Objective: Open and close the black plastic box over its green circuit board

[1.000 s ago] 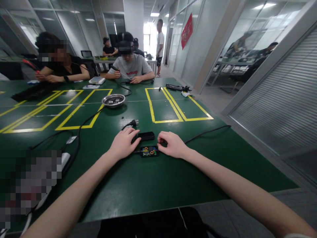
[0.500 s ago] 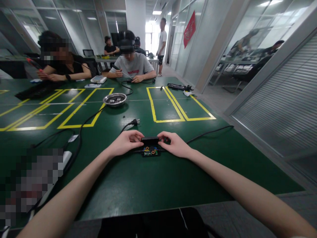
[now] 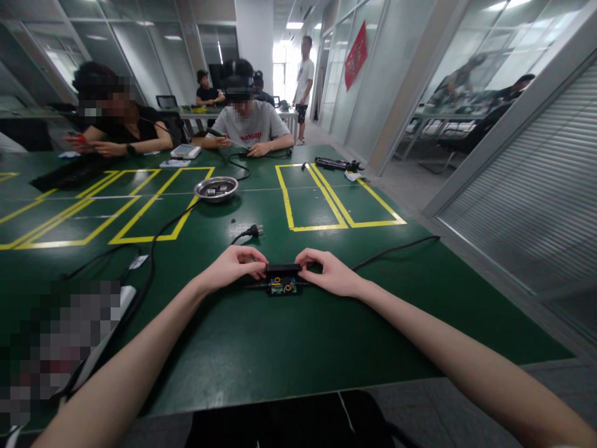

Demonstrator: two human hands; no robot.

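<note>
Between my two hands is a black plastic cover [image 3: 283, 268], held by its ends. My left hand [image 3: 242, 264] pinches its left end, and my right hand [image 3: 325, 272] pinches the right one. Just below the cover, on the near side, lies the open lower half of a power adapter with its circuit board [image 3: 283, 285] showing, copper-wound coils on it. Black cord leaves the adapter on both sides. Whether the cover touches the lower half along its far edge I cannot tell.
A black power plug [image 3: 254, 231] lies beyond my left hand. Farther off stands a metal bowl [image 3: 215, 189] with metal parts in it. A white power strip [image 3: 105, 336] is at the left. Yellow tape marks the green table [image 3: 326, 348]. Two people work across it.
The black cover has tipped and come down slightly, so less of its face shows. Both my hands stay on it, the left shifted a little left.
</note>
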